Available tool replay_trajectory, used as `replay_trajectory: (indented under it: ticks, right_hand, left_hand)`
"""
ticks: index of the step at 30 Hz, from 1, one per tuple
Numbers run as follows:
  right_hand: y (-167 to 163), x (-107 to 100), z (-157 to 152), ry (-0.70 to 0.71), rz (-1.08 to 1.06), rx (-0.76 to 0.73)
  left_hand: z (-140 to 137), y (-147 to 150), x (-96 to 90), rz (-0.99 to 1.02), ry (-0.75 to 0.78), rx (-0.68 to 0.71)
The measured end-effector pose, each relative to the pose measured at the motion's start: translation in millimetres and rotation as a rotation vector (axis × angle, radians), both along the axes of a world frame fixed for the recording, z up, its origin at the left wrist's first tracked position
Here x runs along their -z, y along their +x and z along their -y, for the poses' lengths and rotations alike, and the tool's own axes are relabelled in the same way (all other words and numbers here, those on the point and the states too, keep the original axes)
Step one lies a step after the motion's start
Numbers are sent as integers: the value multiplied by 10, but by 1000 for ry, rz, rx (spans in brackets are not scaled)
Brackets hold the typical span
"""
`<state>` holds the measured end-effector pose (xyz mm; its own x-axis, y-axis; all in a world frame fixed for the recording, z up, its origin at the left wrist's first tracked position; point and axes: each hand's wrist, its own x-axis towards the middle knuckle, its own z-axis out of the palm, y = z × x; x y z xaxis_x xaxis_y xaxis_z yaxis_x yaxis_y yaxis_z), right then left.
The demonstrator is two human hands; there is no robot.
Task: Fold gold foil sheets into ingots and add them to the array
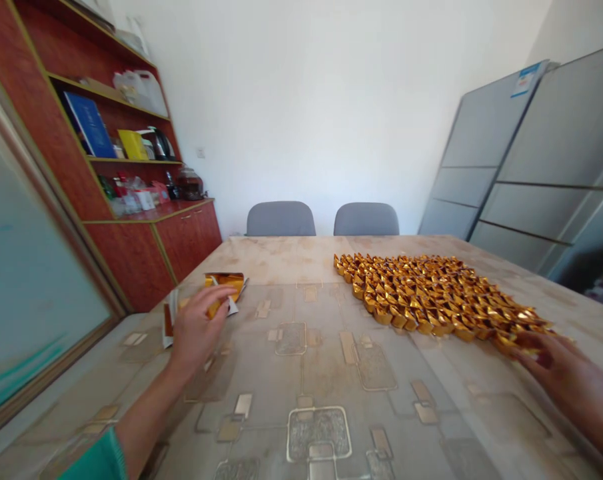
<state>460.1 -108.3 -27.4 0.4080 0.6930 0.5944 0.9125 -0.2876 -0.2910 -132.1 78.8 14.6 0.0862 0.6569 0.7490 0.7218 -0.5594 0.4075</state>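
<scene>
On the left of the table, my left hand is closed at the gold foil paper, with a sheet apparently pinched between thumb and fingers. White undersides show at the curled paper edges, and part of the paper is hidden behind the hand. A wide block of folded gold paper ingots stands in tight rows on the right. At its near right corner, my right hand has its fingers closed around one gold ingot, which they partly cover.
The table wears a patterned cover. Two grey chairs stand at its far side. A reddish wooden cabinet with shelved bottles and boxes is at the left, and grey refrigerators are at the right.
</scene>
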Motion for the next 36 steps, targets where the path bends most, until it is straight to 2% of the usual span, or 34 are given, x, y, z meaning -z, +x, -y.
replay_trajectory:
  ticks: [3,5,9,13,16,22,27,32,36]
  right_hand:
    - [-151,-72,-105,9,24,-36]
    - [-393,-149,-248,17,-60,-131]
    - [-1179,-345,-606,-63,-315,-429]
    - [-1962,-462,-931,-171,-301,-714]
    - [-2284,-407,-1103,-234,-278,-821]
    - [-2339,-165,-1142,-295,-385,-875]
    - [-2260,-190,-1073,-251,-474,-855]
    - [-2237,-169,-1107,-210,-511,-838]
    - [-2261,-149,-1119,-205,-712,-853]
  left_hand:
    - [-163,-326,-29,-155,-95,-225]
    - [-197,-400,-9,-289,-218,-293]
    - [-200,-310,75,-408,-329,-261]
    - [-173,-201,130,-477,-408,-293]
    - [-141,-177,147,-527,-457,-328]
    - [-104,-135,188,-579,-491,-377]
    - [-108,-110,212,-568,-531,-430]
    - [-97,-127,160,-528,-512,-499]
    - [-91,-131,107,-458,-462,-547]
